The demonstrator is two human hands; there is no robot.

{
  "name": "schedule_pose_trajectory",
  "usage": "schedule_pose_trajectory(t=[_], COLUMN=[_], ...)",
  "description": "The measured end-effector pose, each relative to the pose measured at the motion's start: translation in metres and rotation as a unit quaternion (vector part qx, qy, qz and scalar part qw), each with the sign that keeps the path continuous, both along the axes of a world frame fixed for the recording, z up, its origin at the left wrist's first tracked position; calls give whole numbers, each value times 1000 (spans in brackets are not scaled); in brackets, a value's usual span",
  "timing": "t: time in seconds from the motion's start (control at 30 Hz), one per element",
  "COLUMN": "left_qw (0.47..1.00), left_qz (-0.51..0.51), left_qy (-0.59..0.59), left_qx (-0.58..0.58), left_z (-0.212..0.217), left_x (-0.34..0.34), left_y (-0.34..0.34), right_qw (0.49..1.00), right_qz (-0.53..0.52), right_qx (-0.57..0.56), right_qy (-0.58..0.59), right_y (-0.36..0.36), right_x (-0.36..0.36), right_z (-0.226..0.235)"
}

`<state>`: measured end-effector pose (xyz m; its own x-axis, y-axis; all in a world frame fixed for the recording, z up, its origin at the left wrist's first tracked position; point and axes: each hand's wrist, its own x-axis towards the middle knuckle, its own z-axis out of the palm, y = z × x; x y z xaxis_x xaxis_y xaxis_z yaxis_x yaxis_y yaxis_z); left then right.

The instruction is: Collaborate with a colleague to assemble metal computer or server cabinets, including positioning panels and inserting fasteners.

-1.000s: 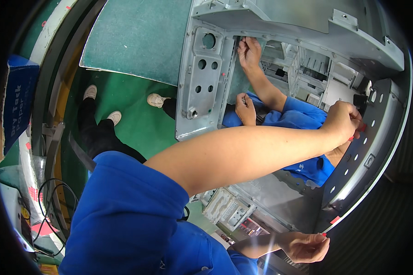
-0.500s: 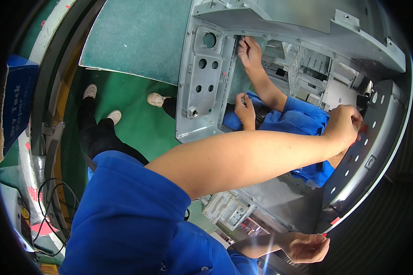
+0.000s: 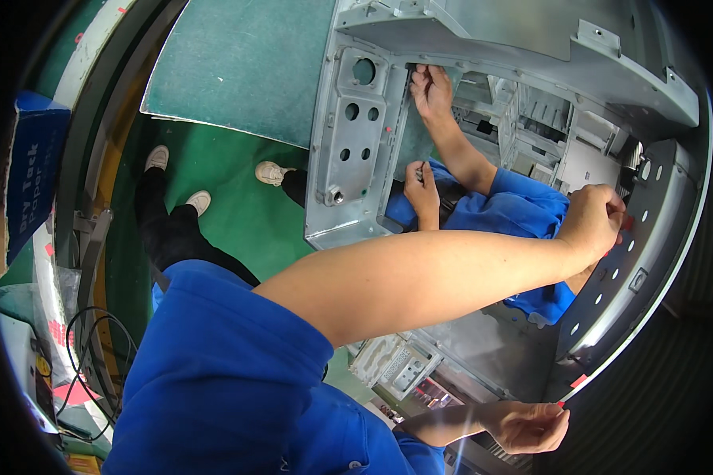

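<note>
Metal frame (image 3: 355,133) spans the middle to the right, its left upright pierced with round holes. Inside its opening, a co-worker's upper hand (image 3: 432,93) meets the top edge; the lower hand (image 3: 424,191) is curled, its contents unclear to me. Low and farther right, the person's right hand (image 3: 527,427) appears to pinch a red bit (image 3: 561,404). Beyond it the left hand (image 3: 590,226) bends in to the holed side panel (image 3: 590,315), beside a red piece (image 3: 628,223); its fingers are curled, but I can't tell whether they grip it. I'd steady that wrist and use light fingertip pressure. The fingertips' contact is hidden, and shadow swallows the right rim.
</note>
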<state>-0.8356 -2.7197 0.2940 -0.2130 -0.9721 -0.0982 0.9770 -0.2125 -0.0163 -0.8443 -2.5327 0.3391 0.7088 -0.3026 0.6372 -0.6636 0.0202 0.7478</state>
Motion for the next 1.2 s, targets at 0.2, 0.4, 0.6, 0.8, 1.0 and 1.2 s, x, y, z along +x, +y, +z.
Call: schedule_pose_trajectory(t=[0.2, 0.4, 0.6, 0.8, 1.0, 1.2], left_qw=[1000, 1000, 1000, 999, 989, 988], left_qz=[7, 9, -9, 2, -73, -73], left_qy=[-10, -22, 18, 27, 127, 123], left_qx=[7, 19, -12, -30, -15, -58], left_z=[0, 1, -1, 1, 0, -10], left_x=[0, 3, -3, -15, -9, -5], left_y=[-2, 0, 1, -6, -4, -10], right_qw=[999, 998, 998, 999, 999, 994], right_qz=[-16, -9, -7, -8, -15, -90], right_qx=[3, 28, 36, 36, 34, -55], right_qy=[29, 49, 44, 32, 32, -19], right_y=[1, 3, 5, 1, 5, -6], right_x=[-8, -8, -4, -7, -11, 7], right_z=[6, 9, 7, 5, 10, -5])
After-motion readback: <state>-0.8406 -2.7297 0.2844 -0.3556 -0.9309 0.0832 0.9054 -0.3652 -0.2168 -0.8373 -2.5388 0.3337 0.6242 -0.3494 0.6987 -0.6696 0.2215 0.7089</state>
